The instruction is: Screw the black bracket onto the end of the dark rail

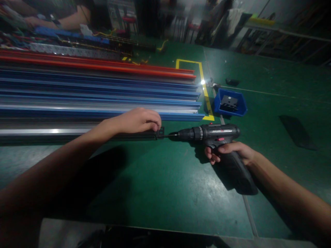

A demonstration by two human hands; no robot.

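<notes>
My right hand (230,151) is wrapped round the handle of a black cordless drill (219,132), which lies on its side and points left. The drill's bit meets a small dark end bracket (161,132) at the right end of a long dark metal rail (129,135). My left hand (141,120) rests over that rail end, fingers curled down and pinched at the bracket. Whether the bit sits in a screw is too small to tell.
Beyond the rail lie several blue rails (155,94) and red rails (155,69). A blue bin (243,106) holding dark plates stands right of yellow tape (208,106) on the green tabletop (165,199). A dark flat piece (296,132) lies farther right. Another person's arm (72,20) is at upper left.
</notes>
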